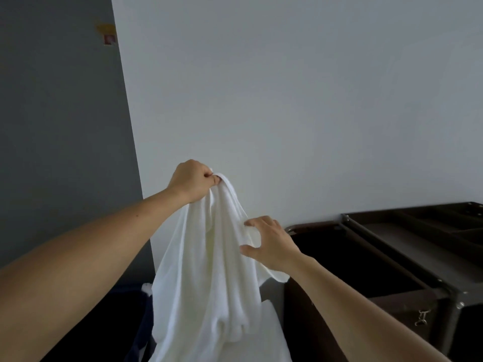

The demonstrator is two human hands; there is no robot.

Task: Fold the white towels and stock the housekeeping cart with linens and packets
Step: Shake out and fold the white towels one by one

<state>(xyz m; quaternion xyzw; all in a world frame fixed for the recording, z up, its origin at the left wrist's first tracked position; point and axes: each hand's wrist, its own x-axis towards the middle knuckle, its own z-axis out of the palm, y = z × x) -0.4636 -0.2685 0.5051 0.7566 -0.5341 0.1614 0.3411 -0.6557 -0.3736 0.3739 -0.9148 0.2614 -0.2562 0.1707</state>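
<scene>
Head view: left hand [192, 182] clenches the white towel [209, 270] top, long axis vertical; right hand [271, 244], fingers spread, touches its right edge.

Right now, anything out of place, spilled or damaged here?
Nothing spilled or damaged. The white towel hangs bunched and unfolded from the left hand, with the right hand at its side edge, normal mid-fold. Only oddity: a yellow and pink scrap stuck on the grey wall, too blurred to identify.
</scene>
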